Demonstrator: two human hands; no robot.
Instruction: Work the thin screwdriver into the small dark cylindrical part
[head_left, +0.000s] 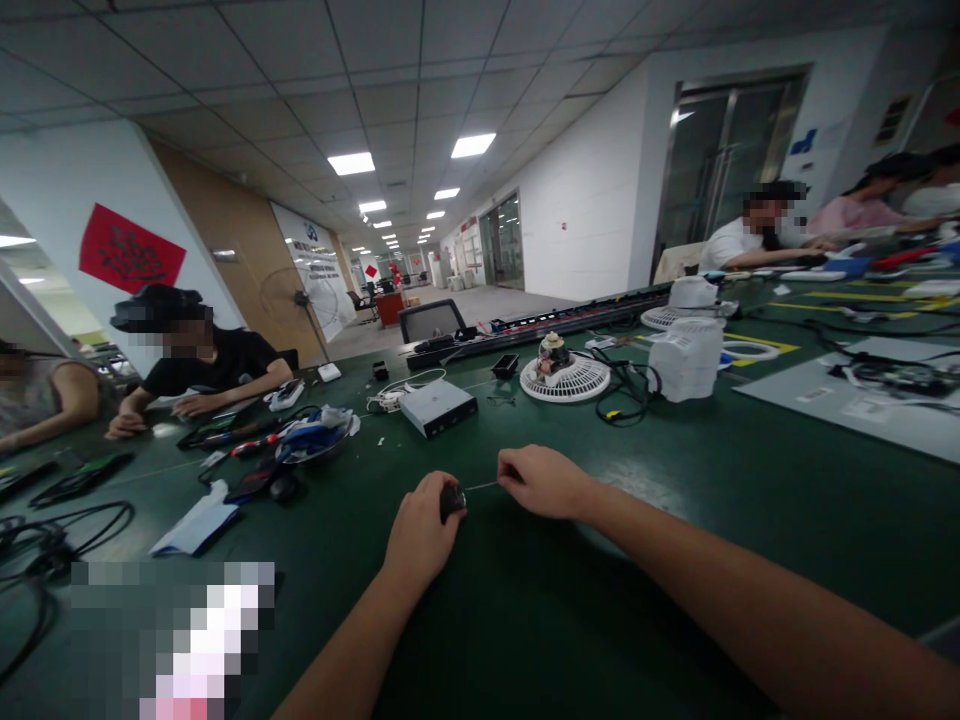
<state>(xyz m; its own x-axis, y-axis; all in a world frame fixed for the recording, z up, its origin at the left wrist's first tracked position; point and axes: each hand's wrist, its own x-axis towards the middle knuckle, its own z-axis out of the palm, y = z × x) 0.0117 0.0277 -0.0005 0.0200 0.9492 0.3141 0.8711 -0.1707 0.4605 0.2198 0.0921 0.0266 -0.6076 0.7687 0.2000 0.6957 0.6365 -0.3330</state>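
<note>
Small black round object (452, 499): is gripped in the curled fingers of the left hand (420, 535), low over the dark green table (525, 620), well in front of the grey rectangular box (438, 406).
Thin pale wire (481, 487): is stretched from the black object to the right hand (541, 482); its long axis runs nearly level, left to right, rising slightly toward the right hand.
Left hand: is closed around the black object, thumb side up.
Right hand: is pinched shut on the far end of the wire, just right of the left hand; the two hands are near but apart, joined only by the wire.
Nearer hand: the left one holds the object itself; the right one holds only the wire.
Right of the grey box: a white round fan grille (566, 378) and a white plastic housing (686, 358) are seen.
Left of the grey box: a person in a black shirt (214, 365) is seated at the table.
Writing: a red wall hanging (131, 252) carries dark marks that cannot be read; no brand can be made out.
</note>
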